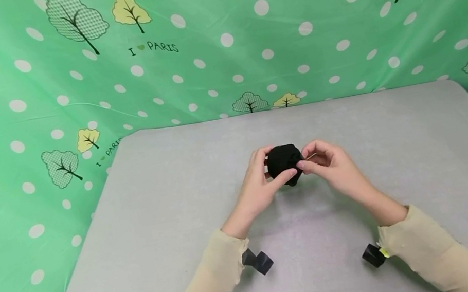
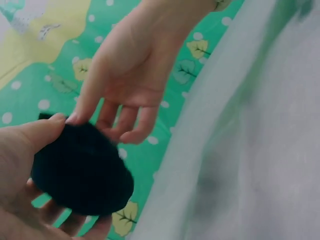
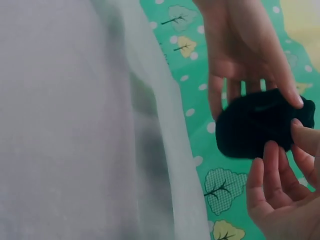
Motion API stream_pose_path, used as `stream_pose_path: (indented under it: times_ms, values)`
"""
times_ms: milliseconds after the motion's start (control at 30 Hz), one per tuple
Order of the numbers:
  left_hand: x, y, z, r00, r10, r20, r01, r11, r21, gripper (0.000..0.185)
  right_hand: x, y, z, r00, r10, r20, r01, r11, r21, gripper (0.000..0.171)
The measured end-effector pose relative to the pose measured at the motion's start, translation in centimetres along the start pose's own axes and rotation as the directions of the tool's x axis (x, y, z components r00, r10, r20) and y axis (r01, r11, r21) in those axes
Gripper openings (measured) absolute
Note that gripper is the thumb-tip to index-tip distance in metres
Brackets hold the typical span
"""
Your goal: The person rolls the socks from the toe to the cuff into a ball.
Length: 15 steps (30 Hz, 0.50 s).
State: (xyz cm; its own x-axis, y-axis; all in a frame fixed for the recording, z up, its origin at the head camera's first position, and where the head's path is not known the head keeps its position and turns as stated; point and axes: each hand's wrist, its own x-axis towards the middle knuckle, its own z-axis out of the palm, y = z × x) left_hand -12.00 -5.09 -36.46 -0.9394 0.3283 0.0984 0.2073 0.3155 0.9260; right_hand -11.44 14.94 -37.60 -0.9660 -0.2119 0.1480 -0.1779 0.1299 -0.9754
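A black balled-up piece of fabric [image 1: 284,162] is held a little above the grey table [image 1: 171,214] at its middle. My left hand [image 1: 277,165] grips it, thumb on the near side and fingers behind; the left wrist view shows the ball [image 2: 80,170] in that palm. My right hand [image 1: 307,162] meets the ball's right edge, thumb tip on it and fingers curled close against it. In the right wrist view the ball [image 3: 255,125] sits between the left hand's fingers [image 3: 220,95] above and the right hand's fingers [image 3: 272,172] below.
The grey table has a rounded far edge and is bare around the hands. A green dotted cloth with tree prints [image 1: 215,39] hangs behind and to the sides. Small black wrist cameras [image 1: 259,261] [image 1: 372,255] sit under both beige sleeves.
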Motion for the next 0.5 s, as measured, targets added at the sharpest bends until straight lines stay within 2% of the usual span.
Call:
stream_pose_path:
  times_ms: [233, 367, 500]
  values:
    - [0.1, -0.1, 0.4, 0.99, 0.041, -0.136, -0.036, 0.999, 0.041, 0.046, -0.4, -0.2, 0.5, 0.994, -0.105, -0.044, 0.097, 0.985, -0.145, 0.01]
    - [0.2, -0.3, 0.0, 0.982, 0.048, -0.183, -0.026, 0.992, 0.122, 0.044, -0.6, -0.2, 0.9, 0.98, -0.195, -0.037, 0.186, 0.969, -0.163, 0.008]
    - [0.4, -0.5, -0.6, 0.973, 0.07, -0.221, -0.021, 0.976, 0.219, 0.044, -0.9, -0.3, 1.0, 0.958, -0.286, 0.011, 0.284, 0.945, -0.161, 0.011]
